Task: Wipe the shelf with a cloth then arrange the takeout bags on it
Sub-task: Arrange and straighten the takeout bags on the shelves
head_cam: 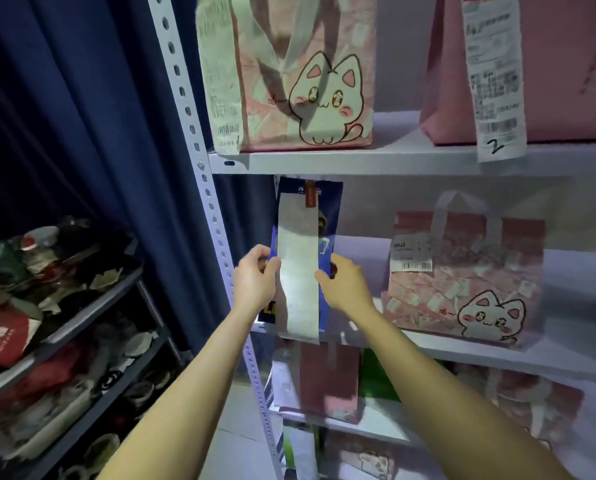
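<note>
shelf (358, 162): matt white metal | blue bag (327, 244): glossy | receipt (298, 271): paper

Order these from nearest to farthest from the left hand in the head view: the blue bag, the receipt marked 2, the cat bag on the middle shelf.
1. blue bag, gripped by the left hand.
2. cat bag on the middle shelf, to the right.
3. receipt marked 2, upper right.

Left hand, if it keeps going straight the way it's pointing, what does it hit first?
The left hand points up and into the shelf, already gripping the left edge of the blue bag, so that bag comes first. Past it, probably the underside of the upper shelf, though depth is unclear.
</note>
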